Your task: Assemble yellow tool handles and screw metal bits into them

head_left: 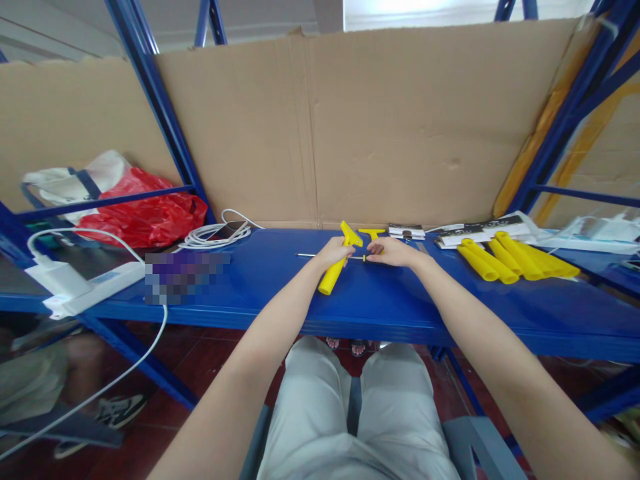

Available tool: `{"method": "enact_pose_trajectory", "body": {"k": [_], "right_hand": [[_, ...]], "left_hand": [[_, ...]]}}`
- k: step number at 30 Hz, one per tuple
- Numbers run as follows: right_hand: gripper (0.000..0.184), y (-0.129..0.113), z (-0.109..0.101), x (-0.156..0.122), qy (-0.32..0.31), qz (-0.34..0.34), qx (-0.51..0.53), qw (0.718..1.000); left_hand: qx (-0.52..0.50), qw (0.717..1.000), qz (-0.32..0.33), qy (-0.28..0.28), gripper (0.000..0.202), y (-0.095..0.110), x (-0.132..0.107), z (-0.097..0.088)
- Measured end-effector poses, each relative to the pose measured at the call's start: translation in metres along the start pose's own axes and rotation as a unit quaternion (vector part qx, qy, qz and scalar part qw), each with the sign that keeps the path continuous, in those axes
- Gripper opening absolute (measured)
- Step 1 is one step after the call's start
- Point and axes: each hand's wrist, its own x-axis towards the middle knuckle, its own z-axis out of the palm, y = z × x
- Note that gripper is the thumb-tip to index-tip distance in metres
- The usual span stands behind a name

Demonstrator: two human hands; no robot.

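My left hand is closed round a yellow plastic scraper handle that lies slanted on the blue shelf. My right hand is closed in a pinch close to the handle's head, on a small part I cannot make out. A thin metal rod pokes out to the left behind my left hand. Another yellow T-shaped piece lies just behind my hands.
Several yellow handles lie in a row at the right, beside flat black-and-white packs. A coiled white cable and phone, a red bag and a white power strip are at the left. Cardboard backs the shelf.
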Motion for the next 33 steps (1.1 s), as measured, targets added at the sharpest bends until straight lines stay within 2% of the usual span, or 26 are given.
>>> {"method": "enact_pose_trajectory", "body": {"k": [4, 10, 33], "right_hand": [[0.016, -0.007, 0.005, 0.004, 0.071, -0.025, 0.02, 0.997], [0.01, -0.012, 0.005, 0.006, 0.111, -0.02, 0.006, 0.994], [0.012, -0.016, 0.002, 0.002, 0.101, 0.0, 0.02, 0.995]], "left_hand": [[-0.015, 0.999, 0.003, -0.046, 0.028, -0.003, 0.002, 0.002], [-0.028, 0.996, 0.017, -0.077, 0.029, -0.002, 0.002, 0.003], [-0.013, 0.995, 0.011, -0.097, 0.026, 0.001, 0.0, 0.001]]}}
